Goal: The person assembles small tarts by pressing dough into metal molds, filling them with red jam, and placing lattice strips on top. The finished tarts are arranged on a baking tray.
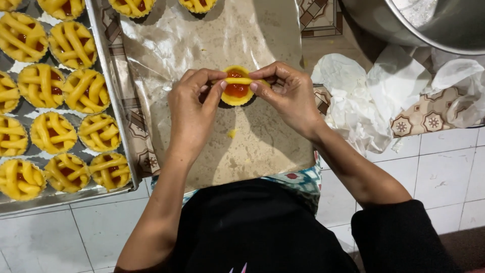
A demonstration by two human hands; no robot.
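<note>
Left hand point(189, 108) and right hand point(289, 96) pinch a dough strip point(237, 81) across a jam tart point(236, 91) mid-plastic sheet point(202, 40). Soft, crumbly; best held lightly by its rim.

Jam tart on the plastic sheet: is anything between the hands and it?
Nothing visible. The left hand and right hand already pinch a dough strip laid across the jam tart, fingertips touching both ends. The plastic sheet around it holds only crumbs.
</note>
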